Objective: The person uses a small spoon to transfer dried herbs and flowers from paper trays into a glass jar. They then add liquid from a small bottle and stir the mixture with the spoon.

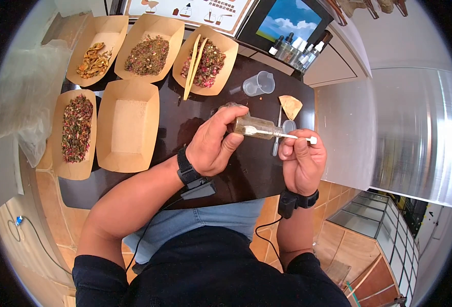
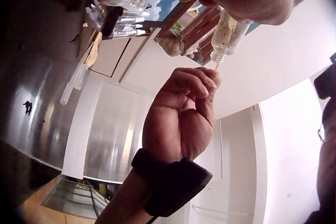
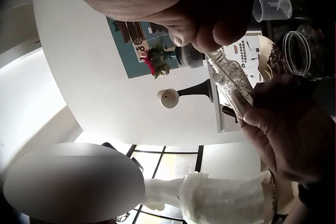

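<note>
My left hand [image 1: 213, 140] grips a small clear glass bottle [image 1: 263, 124], which lies tilted on its side with its neck toward my right hand [image 1: 305, 163]. Brownish bits cling inside the bottle, as the right wrist view also shows. Thumb and fingers of the right hand pinch a thin white stick [image 1: 303, 137]. The stick runs through the bottle's neck, and its wider white end lies within the bottle. Behind the left fingers stands an open glass jar [image 3: 297, 53], mostly hidden in the head view.
Paper trays [image 1: 129, 125] stand at the left, several with dried flowers and herbs; bamboo tongs [image 1: 194, 66] lie across one. A plastic beaker [image 1: 259, 84], a folded tan paper filter [image 1: 290, 107] and a clear pipette [image 1: 275, 147] are to the right. Dropper bottles [image 1: 297, 51] line the back.
</note>
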A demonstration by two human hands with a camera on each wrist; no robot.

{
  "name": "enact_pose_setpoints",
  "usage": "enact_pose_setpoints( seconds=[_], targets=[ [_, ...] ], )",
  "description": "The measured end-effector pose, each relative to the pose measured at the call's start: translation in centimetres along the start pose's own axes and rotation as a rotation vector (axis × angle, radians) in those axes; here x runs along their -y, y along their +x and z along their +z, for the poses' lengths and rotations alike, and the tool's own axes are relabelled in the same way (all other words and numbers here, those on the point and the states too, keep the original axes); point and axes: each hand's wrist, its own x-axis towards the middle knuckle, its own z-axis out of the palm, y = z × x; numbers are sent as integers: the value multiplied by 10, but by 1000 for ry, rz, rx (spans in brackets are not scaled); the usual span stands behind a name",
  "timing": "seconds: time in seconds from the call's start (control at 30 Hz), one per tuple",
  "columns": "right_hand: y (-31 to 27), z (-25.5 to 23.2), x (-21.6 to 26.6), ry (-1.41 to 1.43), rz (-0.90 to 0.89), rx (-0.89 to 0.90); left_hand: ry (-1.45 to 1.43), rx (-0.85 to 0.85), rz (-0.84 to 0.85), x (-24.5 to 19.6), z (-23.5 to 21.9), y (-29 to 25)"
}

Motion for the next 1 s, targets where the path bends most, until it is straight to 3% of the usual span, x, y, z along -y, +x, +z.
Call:
enact_pose_setpoints(
  seconds=[0.2,0.3,0.47,1.0],
  targets=[
    [-1,-1,1,17,-1,-21,9,0,-14,-1,1,1],
    [-1,-3,2,22,-8,-24,-52,-72,64,0,5,4],
    [-1,-6,3,20,-27,-26,-1,-9,-19,-2,0,0],
    [1,-13,3,23,-89,-84,-46,-25,-31,1,1,-2]
  ],
)
